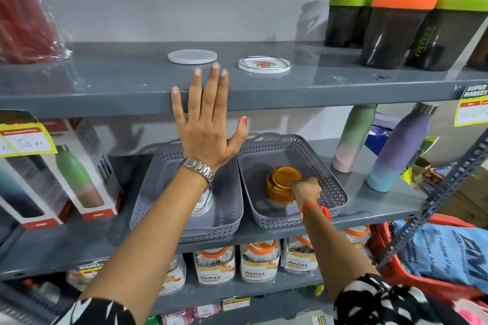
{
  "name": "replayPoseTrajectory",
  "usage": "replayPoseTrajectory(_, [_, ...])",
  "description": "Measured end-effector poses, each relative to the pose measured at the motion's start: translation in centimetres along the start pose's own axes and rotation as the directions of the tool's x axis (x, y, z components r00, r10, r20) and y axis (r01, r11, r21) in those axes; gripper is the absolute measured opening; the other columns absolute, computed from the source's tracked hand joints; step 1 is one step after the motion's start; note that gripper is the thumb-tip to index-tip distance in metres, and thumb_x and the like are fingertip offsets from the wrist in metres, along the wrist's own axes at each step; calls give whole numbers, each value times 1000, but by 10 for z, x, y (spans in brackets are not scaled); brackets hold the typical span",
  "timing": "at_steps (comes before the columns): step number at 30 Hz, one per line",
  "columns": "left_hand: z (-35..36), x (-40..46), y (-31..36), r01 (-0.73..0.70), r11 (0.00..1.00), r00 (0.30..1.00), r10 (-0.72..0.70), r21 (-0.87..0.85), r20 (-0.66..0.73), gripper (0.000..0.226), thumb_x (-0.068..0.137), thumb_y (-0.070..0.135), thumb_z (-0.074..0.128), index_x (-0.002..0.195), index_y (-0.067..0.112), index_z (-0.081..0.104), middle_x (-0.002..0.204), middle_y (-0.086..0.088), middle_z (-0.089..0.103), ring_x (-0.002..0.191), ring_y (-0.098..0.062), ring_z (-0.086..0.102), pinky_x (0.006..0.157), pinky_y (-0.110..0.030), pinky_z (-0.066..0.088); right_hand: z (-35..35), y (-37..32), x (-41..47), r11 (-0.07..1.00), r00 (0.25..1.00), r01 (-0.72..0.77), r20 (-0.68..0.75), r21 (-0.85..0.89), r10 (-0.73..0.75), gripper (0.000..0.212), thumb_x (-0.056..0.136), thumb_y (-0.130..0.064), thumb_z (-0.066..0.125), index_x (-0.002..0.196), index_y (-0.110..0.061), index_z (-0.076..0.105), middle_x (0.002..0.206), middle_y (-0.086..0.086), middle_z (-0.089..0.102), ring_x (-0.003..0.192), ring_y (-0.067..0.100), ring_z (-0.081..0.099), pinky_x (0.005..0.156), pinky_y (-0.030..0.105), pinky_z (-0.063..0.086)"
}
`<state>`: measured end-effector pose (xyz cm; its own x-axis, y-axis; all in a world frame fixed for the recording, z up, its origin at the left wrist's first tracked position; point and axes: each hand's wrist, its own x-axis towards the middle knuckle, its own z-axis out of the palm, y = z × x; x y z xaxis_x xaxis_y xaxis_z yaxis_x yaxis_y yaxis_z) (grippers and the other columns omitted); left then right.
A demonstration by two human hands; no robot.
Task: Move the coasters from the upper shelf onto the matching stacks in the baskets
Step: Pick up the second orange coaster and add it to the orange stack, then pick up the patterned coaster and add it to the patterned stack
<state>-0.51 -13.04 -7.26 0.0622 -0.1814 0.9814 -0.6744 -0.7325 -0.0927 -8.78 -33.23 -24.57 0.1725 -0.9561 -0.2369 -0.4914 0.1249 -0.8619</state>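
Two coasters lie on the upper shelf (343, 79): a plain white coaster (192, 56) to the left and a flower-printed coaster (264, 64) to its right, apart from each other. On the shelf below, two grey baskets stand side by side. The right basket (330, 179) holds a stack of orange coasters (281, 185). The right hand (306, 189) reaches into it, fingers closed on the top orange coaster at the edge of the stack. The left basket (158, 192) holds a stack of white printed coasters (204, 202), mostly hidden behind the left forearm. The left hand (207, 129) is raised with fingers spread wide, holding nothing, its fingertips just short of the plain white coaster. Shaker bottles (401, 21) stand at the right end of the upper shelf, and water bottles (396, 150) stand right of the baskets.
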Motion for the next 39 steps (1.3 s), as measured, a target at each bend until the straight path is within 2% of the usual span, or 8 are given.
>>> replayPoseTrajectory(12, [-2, 1, 1, -6, 1000, 1000, 6, -5, 0, 66, 89, 49, 30, 140, 7, 32, 141, -11, 43, 134, -28, 27, 115, -45, 0, -7, -11, -6, 972, 996, 73, 64, -224, -60, 31, 85, -12, 56, 113, 0, 63, 117, 23, 64, 106, 40, 63, 91, 43, 53])
replayPoseTrajectory(22, [-4, 2, 0, 8, 1000, 1000, -7, -25, 16, 66, 89, 49, 29, 142, 8, 29, 144, -9, 39, 143, -16, 6, 115, -46, 0, -21, -25, -33, 917, 952, 279, -44, -287, -304, 26, 84, -21, 61, 106, -8, 66, 112, 17, 66, 100, 37, 63, 85, 41, 50])
replayPoseTrajectory(25, [-4, 2, 1, 15, 999, 1000, -14, -30, 27, 66, 90, 49, 27, 142, 8, 29, 145, -8, 37, 143, -15, 2, 115, -47, 2, -39, -50, -70, 820, 788, 545, -227, -178, -573, 26, 83, -33, 60, 94, -11, 66, 98, 10, 68, 91, 33, 64, 75, 38, 49])
replayPoseTrajectory(28, [-5, 3, 2, 26, 999, 999, -24, -42, 42, 66, 91, 49, 24, 142, 8, 28, 146, -7, 33, 143, -15, 1, 115, -48, 1, -64, -83, -113, 522, 447, 849, -411, -85, -794, 23, 78, -33, 53, 80, -16, 69, 71, 1, 67, 69, 23, 64, 61, 31, 44])
replayPoseTrajectory(31, [-9, 5, 4, 52, 997, 997, -48, -60, 65, 66, 92, 50, 22, 143, 7, 27, 147, -7, 28, 143, -14, 0, 115, -46, -2, -93, -118, -142, 190, 91, 974, -549, -126, -831, 13, 75, -19, 60, 68, -14, 69, 54, -3, 61, 51, 21, 56, 49, 30, 42])
replayPoseTrajectory(33, [-12, 5, 5, 63, 996, 994, -57, -59, 92, 69, 92, 51, 22, 143, 5, 24, 148, -8, 27, 143, -15, 0, 116, -46, -3, -107, -139, -155, 93, -17, 983, -588, -156, -808, 13, 75, -17, 62, 65, -13, 68, 52, -2, 60, 48, 22, 52, 46, 30, 40])
replayPoseTrajectory(36, [-19, 6, 3, 67, 996, 991, -60, -59, 116, 72, 89, 49, 31, 143, 3, 22, 150, -11, 25, 143, -16, 2, 116, -45, -2, -122, -175, -169, 208, 34, 946, -562, -249, -826, 15, 72, -33, 63, 71, -21, 71, 62, -5, 62, 61, 20, 58, 50, 25, 35])
replayPoseTrajectory(39, [-24, 7, 2, 72, 995, 988, -62, -62, 144, 75, 86, 47, 36, 144, 3, 22, 151, -12, 24, 143, -16, 2, 116, -43, -6, -128, -209, -161, 401, 329, 827, -240, -393, -914, 44, 72, -53, 62, 102, -22, 70, 97, -3, 68, 100, 25, 55, 66, 30, 41])
